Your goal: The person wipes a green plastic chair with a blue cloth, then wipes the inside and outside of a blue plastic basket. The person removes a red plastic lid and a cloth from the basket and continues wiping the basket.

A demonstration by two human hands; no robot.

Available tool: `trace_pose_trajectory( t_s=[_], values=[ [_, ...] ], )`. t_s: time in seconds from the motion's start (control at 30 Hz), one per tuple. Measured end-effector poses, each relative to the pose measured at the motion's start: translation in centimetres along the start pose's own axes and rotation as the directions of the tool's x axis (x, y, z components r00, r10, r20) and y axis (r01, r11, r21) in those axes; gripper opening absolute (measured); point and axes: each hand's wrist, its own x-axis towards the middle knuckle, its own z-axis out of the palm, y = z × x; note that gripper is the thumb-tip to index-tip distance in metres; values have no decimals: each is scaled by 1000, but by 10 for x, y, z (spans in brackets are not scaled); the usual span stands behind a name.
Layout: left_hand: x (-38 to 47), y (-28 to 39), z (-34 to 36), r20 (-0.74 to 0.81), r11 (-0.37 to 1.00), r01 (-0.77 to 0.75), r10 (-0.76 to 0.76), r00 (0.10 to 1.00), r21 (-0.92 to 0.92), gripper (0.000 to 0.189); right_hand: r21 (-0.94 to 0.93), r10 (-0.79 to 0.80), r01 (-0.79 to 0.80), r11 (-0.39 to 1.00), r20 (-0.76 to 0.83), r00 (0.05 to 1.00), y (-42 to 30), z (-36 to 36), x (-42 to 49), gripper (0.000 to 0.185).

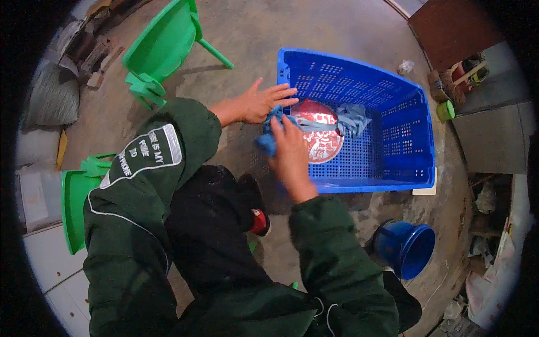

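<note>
A blue plastic crate (366,186) with perforated walls and base stands before me. My left hand (263,103) lies with fingers spread at the crate's near end, its fingertips over the rim. In my right hand (290,147) is a crumpled blue cloth (267,137), held at the same end, just below my left hand. Inside the crate lies a round red-and-white printed piece (326,145); its material is not clear. A light blue cloth strip with a bunched end (353,120) lies across it. The hand and cloth hide part of the crate's near end.
A green plastic chair (164,46) is at the upper left, another green chair (78,210) at the left edge. A blue bucket (414,252) stands at the lower right. Bricks (96,80), a sack (54,97) and a small green container (445,111) are near the walls.
</note>
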Motion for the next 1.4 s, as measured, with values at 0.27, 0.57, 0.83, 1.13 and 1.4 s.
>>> trace_pose_trajectory(
  t_s=[0.27,0.57,0.83,1.13,1.4],
  values=[
    [-2,5,-3,31,989,1,3,1000,-145,58,139,56,-113,984,359,932,30,-63,-86,66],
    [-7,21,-1,39,992,44,-40,998,-117,63,321,396,-459,828,244,885,58,-73,-36,42],
    [-6,16,3,42,987,48,-42,998,-151,64,207,209,-278,938,302,930,36,-46,-51,60],
    [-10,7,4,34,979,47,-41,999,-197,63,271,220,-401,875,516,828,63,-73,-38,62],
    [-9,-3,3,52,981,42,-33,998,-187,63,332,200,-359,872,429,881,33,-38,-34,68]
  ],
)
